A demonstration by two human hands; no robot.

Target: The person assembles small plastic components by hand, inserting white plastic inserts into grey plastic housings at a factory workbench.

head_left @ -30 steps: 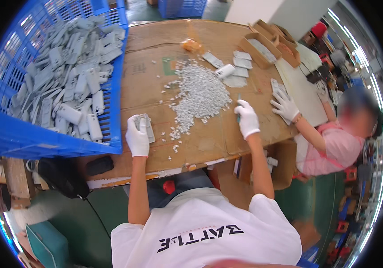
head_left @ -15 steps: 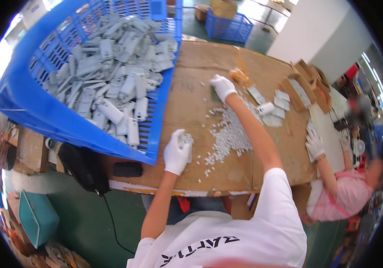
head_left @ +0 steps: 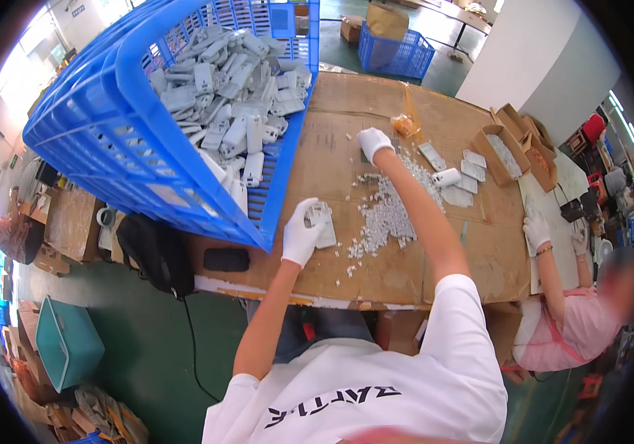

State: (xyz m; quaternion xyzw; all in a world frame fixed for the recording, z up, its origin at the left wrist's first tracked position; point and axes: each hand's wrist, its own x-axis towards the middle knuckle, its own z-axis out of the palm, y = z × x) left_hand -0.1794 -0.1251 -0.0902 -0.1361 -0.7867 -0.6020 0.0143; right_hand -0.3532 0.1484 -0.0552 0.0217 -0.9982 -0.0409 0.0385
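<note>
the left hand (head_left: pixel 301 235), in a white glove, has its grip closed around a flat grey plastic part (head_left: pixel 322 224), held just above the cardboard-covered desk (head_left: pixel 332 155). right beside that grip, on its far left, stands the blue crate (head_left: pixel 139 133) heaped with grey plastic housings (head_left: pixel 235 96). to its right lies a pile of small white pieces (head_left: pixel 385 214). the right hand (head_left: pixel 372 142), also gloved, reaches past the pile, fingers curled down at the desk; whether its grip holds anything cannot be told. a co-worker's gloved hands (head_left: pixel 535 228) rest well off to the right.
</note>
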